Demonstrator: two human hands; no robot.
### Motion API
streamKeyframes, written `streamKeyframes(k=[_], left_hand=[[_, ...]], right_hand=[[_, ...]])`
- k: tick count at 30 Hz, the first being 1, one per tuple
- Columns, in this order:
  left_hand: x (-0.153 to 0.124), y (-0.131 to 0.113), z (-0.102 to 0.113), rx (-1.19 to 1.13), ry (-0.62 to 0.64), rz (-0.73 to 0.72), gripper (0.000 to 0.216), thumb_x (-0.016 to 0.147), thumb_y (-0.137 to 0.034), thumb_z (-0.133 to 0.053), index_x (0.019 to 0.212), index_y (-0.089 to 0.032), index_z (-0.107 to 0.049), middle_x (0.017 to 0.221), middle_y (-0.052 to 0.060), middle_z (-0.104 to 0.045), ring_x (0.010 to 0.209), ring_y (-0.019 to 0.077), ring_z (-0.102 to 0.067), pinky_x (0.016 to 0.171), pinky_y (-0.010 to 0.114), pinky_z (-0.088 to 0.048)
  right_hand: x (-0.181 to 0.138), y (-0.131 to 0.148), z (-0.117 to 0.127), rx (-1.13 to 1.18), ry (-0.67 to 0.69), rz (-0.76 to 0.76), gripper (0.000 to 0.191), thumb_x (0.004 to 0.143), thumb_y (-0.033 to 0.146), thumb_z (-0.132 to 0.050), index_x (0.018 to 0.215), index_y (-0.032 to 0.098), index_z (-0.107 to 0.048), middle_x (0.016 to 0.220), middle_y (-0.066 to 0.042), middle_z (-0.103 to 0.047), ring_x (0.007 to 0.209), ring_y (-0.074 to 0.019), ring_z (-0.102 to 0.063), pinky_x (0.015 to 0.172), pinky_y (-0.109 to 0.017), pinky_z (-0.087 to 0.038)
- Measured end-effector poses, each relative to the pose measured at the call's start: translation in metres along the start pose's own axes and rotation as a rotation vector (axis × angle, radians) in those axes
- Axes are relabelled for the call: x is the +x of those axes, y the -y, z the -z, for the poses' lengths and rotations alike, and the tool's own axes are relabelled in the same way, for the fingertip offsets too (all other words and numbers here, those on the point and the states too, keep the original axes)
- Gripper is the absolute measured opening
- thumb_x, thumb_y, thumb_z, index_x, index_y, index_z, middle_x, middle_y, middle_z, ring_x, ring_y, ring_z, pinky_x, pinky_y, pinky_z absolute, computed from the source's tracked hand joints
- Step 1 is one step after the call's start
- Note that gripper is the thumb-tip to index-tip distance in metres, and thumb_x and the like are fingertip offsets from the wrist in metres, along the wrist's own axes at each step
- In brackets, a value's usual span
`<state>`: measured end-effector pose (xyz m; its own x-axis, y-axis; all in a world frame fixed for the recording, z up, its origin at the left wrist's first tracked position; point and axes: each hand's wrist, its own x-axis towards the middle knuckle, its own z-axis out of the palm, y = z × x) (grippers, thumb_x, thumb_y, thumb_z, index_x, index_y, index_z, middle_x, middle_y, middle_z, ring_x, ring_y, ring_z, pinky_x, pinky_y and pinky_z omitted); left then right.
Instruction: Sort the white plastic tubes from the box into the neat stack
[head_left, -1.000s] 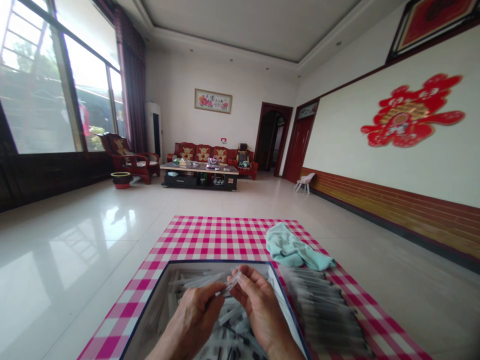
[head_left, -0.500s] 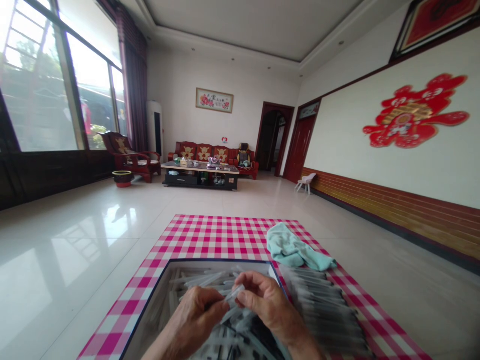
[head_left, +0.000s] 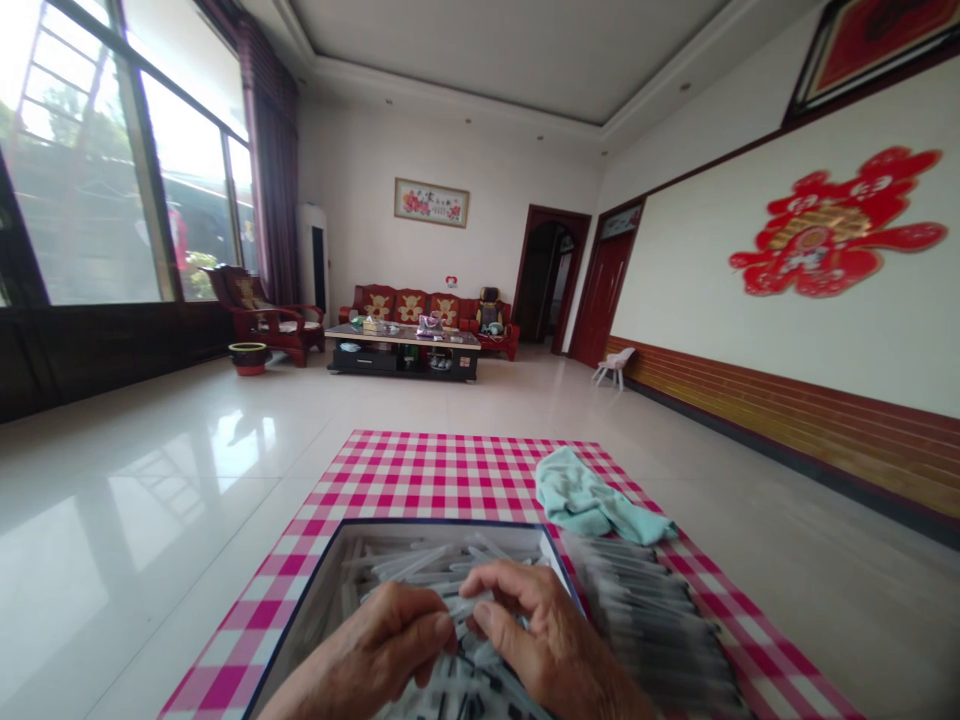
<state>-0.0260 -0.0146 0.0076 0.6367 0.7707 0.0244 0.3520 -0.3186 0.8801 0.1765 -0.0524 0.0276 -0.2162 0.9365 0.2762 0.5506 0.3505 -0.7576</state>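
Observation:
A shallow box [head_left: 339, 548] with white inner walls and a dark blue rim holds many translucent plastic tubes [head_left: 411, 563] and small dark parts [head_left: 472, 700]. Over the box, my left hand [head_left: 390, 635] is closed, thumb pressed to the forefinger; what it pinches is hidden. Close beside it, my right hand [head_left: 536, 630] has its fingers curled and its thumb turned in. A translucent plastic piece [head_left: 466, 605] shows at the right fingertips, hard to tell from the pile behind. The fingertips of both hands nearly meet.
A pink and white checked cloth [head_left: 420, 470] covers the table. Right of the box lies a stack of dark-cored, tube-like pieces in clear plastic [head_left: 660, 620], blurred. A mint green cloth [head_left: 592, 500] lies behind it. Farther off stand a coffee table [head_left: 405, 345] and wooden sofa [head_left: 375, 300].
The translucent piece that spanned both hands' fingertips now shows less. My left hand has shifted slightly left and down, its thumb straighter, and my right fingers have curled over more.

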Motion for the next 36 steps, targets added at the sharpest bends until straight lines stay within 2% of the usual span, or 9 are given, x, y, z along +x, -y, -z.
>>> streamKeyframes(k=[3, 7, 15, 19, 26, 36], left_hand=[[0.0, -0.001, 0.0, 0.025, -0.012, -0.019, 0.041, 0.092, -0.044, -0.041, 0.067, -0.015, -0.057, 0.058, -0.004, -0.05, 0.052, 0.0074, -0.041, 0.05, 0.018, -0.033], [0.003, -0.001, -0.002, 0.1, -0.058, -0.081, 0.041, 0.092, -0.04, -0.041, 0.063, -0.016, -0.056, 0.054, -0.005, -0.049, 0.052, 0.0071, -0.042, 0.053, 0.017, -0.033], [0.012, 0.006, -0.016, 0.427, -0.284, -0.203, 0.038, 0.094, -0.034, -0.037, 0.061, -0.019, -0.049, 0.054, -0.006, -0.045, 0.051, 0.0076, -0.043, 0.055, 0.019, -0.031], [0.017, 0.013, -0.025, 0.537, -0.384, -0.292, 0.035, 0.095, -0.031, -0.036, 0.063, -0.02, -0.047, 0.06, -0.004, -0.048, 0.056, 0.0088, -0.047, 0.058, 0.021, -0.033], [0.02, 0.016, -0.032, 0.561, -0.431, -0.348, 0.029, 0.095, -0.025, -0.036, 0.07, -0.021, -0.048, 0.065, -0.002, -0.052, 0.056, 0.0095, -0.051, 0.054, 0.021, -0.033], [0.021, 0.014, -0.038, 0.758, -0.484, -0.394, 0.027, 0.094, -0.018, -0.034, 0.075, -0.02, -0.052, 0.068, 0.0, -0.054, 0.056, 0.011, -0.053, 0.053, 0.021, -0.036]], right_hand=[[0.003, 0.0, -0.001, 0.055, 0.052, 0.003, 0.019, 0.087, 0.029, -0.049, 0.093, 0.027, -0.066, 0.078, 0.001, -0.066, 0.074, -0.0151, -0.059, 0.07, -0.023, -0.044], [0.008, 0.001, -0.003, 0.118, 0.099, 0.029, 0.025, 0.091, 0.033, -0.044, 0.079, 0.023, -0.064, 0.061, 0.003, -0.057, 0.059, -0.0124, -0.052, 0.057, -0.021, -0.04], [0.013, -0.007, -0.013, 0.176, -0.014, 0.001, 0.03, 0.091, 0.04, -0.045, 0.072, 0.021, -0.057, 0.057, 0.005, -0.048, 0.054, -0.0104, -0.045, 0.054, -0.02, -0.036], [0.015, -0.013, -0.014, 0.209, -0.031, -0.042, 0.031, 0.091, 0.041, -0.045, 0.071, 0.02, -0.056, 0.056, 0.005, -0.047, 0.053, -0.0103, -0.043, 0.051, -0.021, -0.034], [0.015, -0.016, -0.015, 0.262, -0.064, -0.073, 0.032, 0.091, 0.041, -0.045, 0.07, 0.019, -0.057, 0.055, 0.004, -0.049, 0.053, -0.0103, -0.044, 0.052, -0.021, -0.036], [0.016, -0.023, -0.015, 0.319, -0.066, -0.108, 0.033, 0.09, 0.039, -0.046, 0.069, 0.017, -0.058, 0.055, 0.004, -0.05, 0.053, -0.0107, -0.047, 0.052, -0.022, -0.037]])
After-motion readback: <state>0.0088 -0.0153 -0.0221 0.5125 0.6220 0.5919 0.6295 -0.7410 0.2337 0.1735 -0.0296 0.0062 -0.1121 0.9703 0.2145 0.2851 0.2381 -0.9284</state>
